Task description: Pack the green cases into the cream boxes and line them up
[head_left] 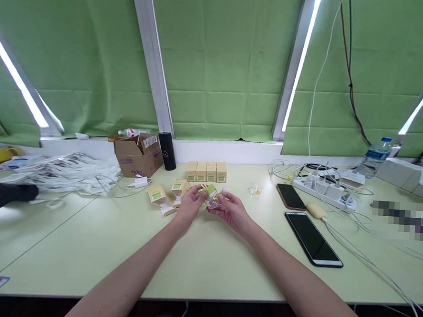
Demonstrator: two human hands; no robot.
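Pinching left hand [191, 204]: fingers closed on green piece [210, 190]
Right hand [234, 210]: fingers clamped on clear plastic [214, 203]
Clear plastic: likely light, slippery, easily creased; best gripped at right edge

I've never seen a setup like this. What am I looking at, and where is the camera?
No machine here: these are a person's own bare hands, seen by one camera worn on the head, looking forward and down. The left hand and right hand hold a small item with green and clear parts; finer details are too small to tell. On the table, just beyond, stands a row of four small boxes. To the right lie a larger phone, a smaller phone and a power strip with plugs.
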